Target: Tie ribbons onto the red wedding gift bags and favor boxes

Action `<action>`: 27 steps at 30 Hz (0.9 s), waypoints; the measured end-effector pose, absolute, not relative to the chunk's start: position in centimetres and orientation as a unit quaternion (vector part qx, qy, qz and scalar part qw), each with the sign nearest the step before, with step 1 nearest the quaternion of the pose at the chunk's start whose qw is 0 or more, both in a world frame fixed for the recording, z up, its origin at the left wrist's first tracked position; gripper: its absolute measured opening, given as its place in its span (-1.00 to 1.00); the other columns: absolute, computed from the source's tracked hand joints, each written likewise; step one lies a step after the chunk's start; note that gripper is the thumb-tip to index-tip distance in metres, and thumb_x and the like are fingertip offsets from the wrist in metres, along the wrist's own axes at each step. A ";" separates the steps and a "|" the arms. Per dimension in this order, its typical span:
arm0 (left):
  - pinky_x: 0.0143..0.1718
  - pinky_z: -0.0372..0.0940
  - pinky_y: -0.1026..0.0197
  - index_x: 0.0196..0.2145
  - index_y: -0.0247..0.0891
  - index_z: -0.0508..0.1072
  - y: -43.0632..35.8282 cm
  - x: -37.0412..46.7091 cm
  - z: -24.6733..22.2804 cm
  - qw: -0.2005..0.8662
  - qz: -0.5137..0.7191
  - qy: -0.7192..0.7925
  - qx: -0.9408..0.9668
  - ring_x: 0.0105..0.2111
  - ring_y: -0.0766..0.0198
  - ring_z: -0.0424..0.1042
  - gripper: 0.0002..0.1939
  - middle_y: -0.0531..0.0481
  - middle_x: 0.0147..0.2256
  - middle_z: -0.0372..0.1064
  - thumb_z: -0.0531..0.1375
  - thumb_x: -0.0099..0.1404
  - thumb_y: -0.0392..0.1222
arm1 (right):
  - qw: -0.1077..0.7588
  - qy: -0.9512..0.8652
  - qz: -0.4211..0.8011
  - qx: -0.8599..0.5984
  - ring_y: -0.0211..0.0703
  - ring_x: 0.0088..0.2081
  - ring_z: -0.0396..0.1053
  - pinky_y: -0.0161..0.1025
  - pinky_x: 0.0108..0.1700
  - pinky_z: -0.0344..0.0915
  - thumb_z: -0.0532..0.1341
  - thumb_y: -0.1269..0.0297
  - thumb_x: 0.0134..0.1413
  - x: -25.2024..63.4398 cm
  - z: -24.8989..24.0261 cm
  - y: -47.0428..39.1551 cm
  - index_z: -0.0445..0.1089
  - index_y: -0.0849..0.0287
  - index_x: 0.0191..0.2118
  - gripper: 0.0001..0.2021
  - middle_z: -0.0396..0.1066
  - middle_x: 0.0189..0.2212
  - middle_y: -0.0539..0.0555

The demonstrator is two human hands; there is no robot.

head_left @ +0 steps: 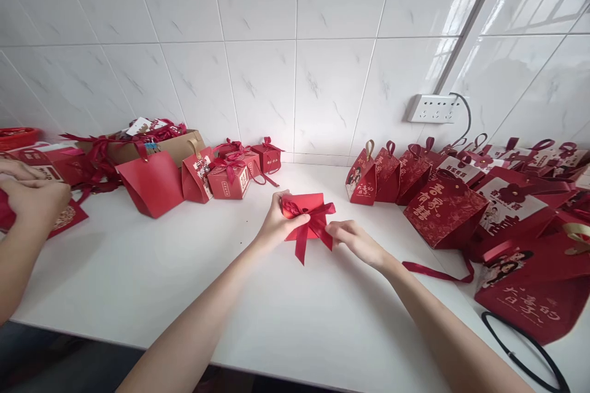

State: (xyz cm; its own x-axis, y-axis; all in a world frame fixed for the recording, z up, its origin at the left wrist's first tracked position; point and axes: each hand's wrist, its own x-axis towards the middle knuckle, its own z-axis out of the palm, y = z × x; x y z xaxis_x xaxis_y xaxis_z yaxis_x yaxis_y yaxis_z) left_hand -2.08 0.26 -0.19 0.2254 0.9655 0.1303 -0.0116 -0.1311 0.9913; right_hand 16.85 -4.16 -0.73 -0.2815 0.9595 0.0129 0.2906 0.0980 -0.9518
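Observation:
A small red gift box (305, 200) is at the middle of the white counter, with a dark red ribbon bow (318, 218) tied across its top. My left hand (282, 221) grips the box from the left, its thumb pressed on the bow's knot. On the right, my right hand (351, 239) has its fingers closed at the bow's right side, pinching the ribbon's tail. One ribbon end hangs down over the near side of the box.
Red gift boxes (446, 209) with ribbon handles crowd the right side, near a loose ribbon (437, 272) and a black cable (525, 344). More boxes (152, 181) and a cardboard carton (193, 138) stand left. Another person's hand (34, 196) works at far left. A power strip (432, 109) is on the wall.

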 end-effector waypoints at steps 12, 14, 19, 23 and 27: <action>0.16 0.14 0.00 -0.01 -0.19 0.13 0.1 -1.8 -1.0 0.525 0.433 0.369 0.633 0.16 -0.01 0.18 -0.30 -0.18 0.16 0.09 0.37 -0.03 -0.08 | 0.563 -0.598 0.348 -0.453 -0.16 -0.27 0.29 -0.22 -0.23 0.30 0.27 -0.08 -0.06 16.6 -0.9 -3.8 0.26 0.14 -0.49 -0.63 0.28 -0.35 0.05; 0.18 0.12 -0.02 0.04 -0.17 0.11 0.0 -1.8 -1.2 0.499 0.440 0.370 0.648 0.20 -0.03 0.13 -0.26 -0.22 0.25 -0.07 0.37 -0.03 -0.05 | 0.582 -0.580 0.336 -0.460 -0.17 -0.30 0.29 -0.21 -0.22 0.30 0.26 -0.10 -0.05 16.5 -0.9 -3.8 0.26 0.15 -0.53 -0.61 0.28 -0.38 0.05; 0.20 0.08 -0.05 0.05 -0.16 0.14 0.0 -1.6 -1.9 0.356 0.506 0.322 0.717 0.27 -0.04 0.01 -0.25 -0.24 0.31 -0.20 0.38 -0.03 -0.03 | 0.626 -0.532 0.316 -0.475 -0.14 -0.20 0.30 -0.19 -0.15 0.32 0.30 -0.08 -0.11 16.4 -0.8 -3.8 0.30 0.16 -0.55 -0.61 0.32 -0.27 0.09; 0.12 0.18 -0.01 -0.16 -0.20 0.30 0.1 -1.7 -1.9 0.304 0.523 0.305 0.735 0.25 -0.01 0.07 -0.57 -0.25 0.26 0.01 0.32 0.09 -0.01 | 0.634 -0.506 0.370 -0.453 -0.15 -0.21 0.33 -0.16 -0.08 0.30 0.36 -0.04 -0.17 16.5 -0.8 -3.7 0.34 0.17 -0.53 -0.63 0.39 -0.22 0.09; -0.01 0.27 0.08 -0.26 -0.20 0.35 0.3 -1.9 -1.8 0.299 0.549 0.309 0.717 0.20 0.06 0.17 -0.77 -0.22 0.24 0.07 0.23 0.20 -0.05 | 0.648 -0.462 0.426 -0.430 -0.19 -0.27 0.37 -0.15 -0.08 0.35 0.40 0.00 -0.21 16.6 -0.9 -3.4 0.41 0.18 -0.49 -0.66 0.43 -0.31 0.05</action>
